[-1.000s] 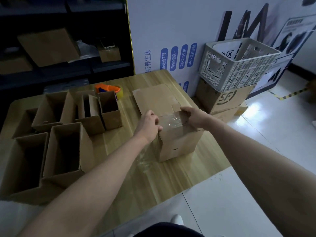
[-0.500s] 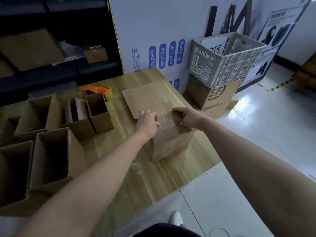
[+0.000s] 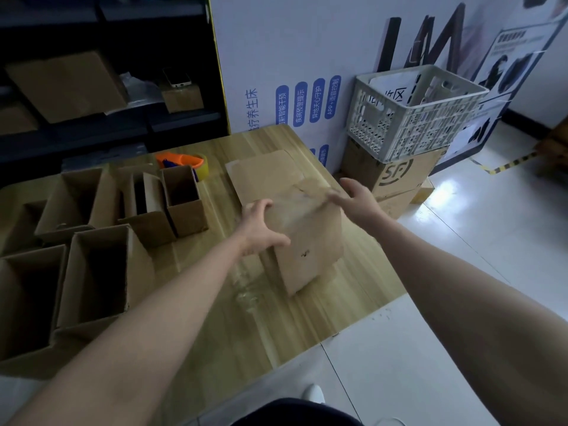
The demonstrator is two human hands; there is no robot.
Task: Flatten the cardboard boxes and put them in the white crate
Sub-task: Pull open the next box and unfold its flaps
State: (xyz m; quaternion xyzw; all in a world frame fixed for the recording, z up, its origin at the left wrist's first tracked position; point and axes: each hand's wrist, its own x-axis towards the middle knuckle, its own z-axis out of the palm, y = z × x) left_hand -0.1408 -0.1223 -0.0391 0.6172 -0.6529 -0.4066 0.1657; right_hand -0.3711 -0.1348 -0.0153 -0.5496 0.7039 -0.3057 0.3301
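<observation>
A small closed cardboard box (image 3: 310, 241) stands tilted on the wooden table (image 3: 307, 318), shiny tape across its top. My left hand (image 3: 261, 230) grips its left side, thumb on the near face and fingers over the top edge. My right hand (image 3: 356, 198) is blurred, its fingers spread at the box's far right top corner, holding nothing. A flattened cardboard piece (image 3: 261, 175) lies just behind the box. The white crate (image 3: 412, 118) sits to the right on a stacked brown carton (image 3: 399, 175), with white sheets inside.
Several open cardboard boxes (image 3: 101, 272) fill the table's left half. An orange tape dispenser (image 3: 181, 161) lies behind them. Crumpled clear tape (image 3: 246, 292) rests on the table near my left forearm. Dark shelves hold more cartons at the back left; white floor is to the right.
My right hand has let go of the box top and spread its fingers. My left hand shifted to grip the box's side, and the box has tipped and turned.
</observation>
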